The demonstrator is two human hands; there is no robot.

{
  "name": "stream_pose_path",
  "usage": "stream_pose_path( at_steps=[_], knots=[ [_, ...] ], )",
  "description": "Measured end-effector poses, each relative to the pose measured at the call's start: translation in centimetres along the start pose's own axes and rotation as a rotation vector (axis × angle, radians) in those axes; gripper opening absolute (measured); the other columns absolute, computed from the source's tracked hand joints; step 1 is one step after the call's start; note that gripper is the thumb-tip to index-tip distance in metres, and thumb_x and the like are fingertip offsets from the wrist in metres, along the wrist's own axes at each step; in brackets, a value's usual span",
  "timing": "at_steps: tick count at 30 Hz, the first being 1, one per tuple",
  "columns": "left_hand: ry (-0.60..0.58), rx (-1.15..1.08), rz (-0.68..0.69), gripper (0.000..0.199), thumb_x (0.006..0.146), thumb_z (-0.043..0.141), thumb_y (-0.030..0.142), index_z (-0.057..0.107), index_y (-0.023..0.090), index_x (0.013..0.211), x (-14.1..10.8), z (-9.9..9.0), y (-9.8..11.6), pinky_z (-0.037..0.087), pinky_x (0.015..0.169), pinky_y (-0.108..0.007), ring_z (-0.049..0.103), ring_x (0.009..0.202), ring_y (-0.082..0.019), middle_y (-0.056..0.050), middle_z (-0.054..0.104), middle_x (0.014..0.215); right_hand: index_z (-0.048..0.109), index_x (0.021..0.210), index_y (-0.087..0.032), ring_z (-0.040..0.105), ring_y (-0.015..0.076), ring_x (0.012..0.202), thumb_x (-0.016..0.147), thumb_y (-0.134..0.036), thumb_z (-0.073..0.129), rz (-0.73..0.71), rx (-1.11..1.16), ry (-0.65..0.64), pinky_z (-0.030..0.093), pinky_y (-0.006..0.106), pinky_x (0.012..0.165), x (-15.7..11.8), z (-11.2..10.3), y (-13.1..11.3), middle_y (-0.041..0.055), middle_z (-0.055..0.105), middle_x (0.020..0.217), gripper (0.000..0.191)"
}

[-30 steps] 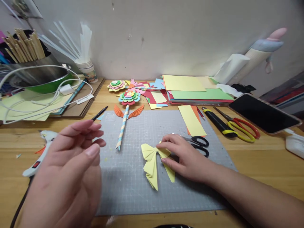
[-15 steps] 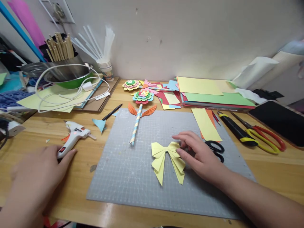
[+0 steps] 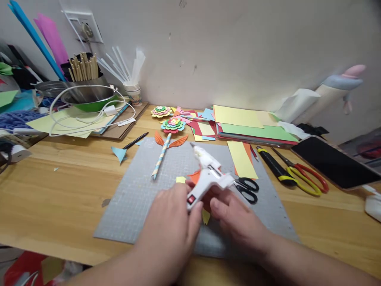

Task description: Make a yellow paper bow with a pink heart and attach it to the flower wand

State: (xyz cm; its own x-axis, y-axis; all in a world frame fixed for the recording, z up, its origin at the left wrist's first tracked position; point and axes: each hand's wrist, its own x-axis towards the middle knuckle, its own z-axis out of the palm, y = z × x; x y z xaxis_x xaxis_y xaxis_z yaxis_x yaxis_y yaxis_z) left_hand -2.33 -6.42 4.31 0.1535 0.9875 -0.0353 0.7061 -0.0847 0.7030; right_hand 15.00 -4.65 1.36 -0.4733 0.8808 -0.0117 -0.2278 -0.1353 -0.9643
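Observation:
My left hand (image 3: 171,218) is wrapped round the handle of a white glue gun (image 3: 208,174), whose nozzle tilts up and away over the grey cutting mat (image 3: 125,206). Beneath the gun's rear end is my right hand (image 3: 238,218), its fingers bent and partly hidden by the gun; what they hold, if anything, is hidden. Only bits of the yellow paper bow (image 3: 206,217) show below and behind the hands. A paper flower (image 3: 172,125) with a striped stem and orange leaves lies at the mat's far left.
Black-handled scissors (image 3: 248,190), yellow paper strips (image 3: 242,159), a cutter (image 3: 275,165) and red-yellow scissors (image 3: 303,174) lie to the right. Stacked coloured paper (image 3: 256,133) is at the wall. A pen (image 3: 135,140) and looped white cable (image 3: 56,115) are at the left.
My left hand has lifted the glue gun from the table at the left and brought it over the mat. My right hand has moved under the gun's rear. The view has shifted slightly right.

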Motion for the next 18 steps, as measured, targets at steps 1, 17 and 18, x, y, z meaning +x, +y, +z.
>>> stream_pose_path(
  at_steps=[1,17,18],
  knots=[
    [-0.031,0.061,0.048,0.026,0.088,0.045,0.039,0.06,0.02,0.097,0.6,0.8,1.0,0.038,0.073,-0.043,0.057,0.083,-0.032,-0.013,0.065,0.092,0.057,0.121,-0.028,0.058,0.0232,0.113,0.086,-0.037,0.062,0.015,0.093,0.062,0.046,0.043,0.098,0.1,0.1,0.1,0.0076,0.062,0.122,0.037],
    [-0.258,0.406,0.331,0.01,0.081,0.057,0.026,0.059,0.018,0.087,8.4,0.1,-3.4,0.044,0.08,-0.04,0.054,0.091,-0.026,-0.007,0.059,0.093,0.062,0.095,-0.015,0.07,0.0194,0.072,0.083,-0.027,0.06,0.269,0.404,0.402,0.055,0.029,0.064,2.6,-1.7,0.6,0.0093,0.073,0.091,0.017],
    [-0.263,0.405,0.334,0.009,0.081,0.056,0.024,0.059,0.018,0.086,8.4,0.1,-3.4,0.044,0.08,-0.04,0.054,0.09,-0.026,-0.007,0.058,0.093,0.062,0.096,-0.014,0.071,0.0198,0.073,0.084,-0.027,0.06,0.294,0.39,0.391,0.055,0.029,0.064,2.6,-1.8,0.7,0.0096,0.073,0.092,0.017]
  ],
)
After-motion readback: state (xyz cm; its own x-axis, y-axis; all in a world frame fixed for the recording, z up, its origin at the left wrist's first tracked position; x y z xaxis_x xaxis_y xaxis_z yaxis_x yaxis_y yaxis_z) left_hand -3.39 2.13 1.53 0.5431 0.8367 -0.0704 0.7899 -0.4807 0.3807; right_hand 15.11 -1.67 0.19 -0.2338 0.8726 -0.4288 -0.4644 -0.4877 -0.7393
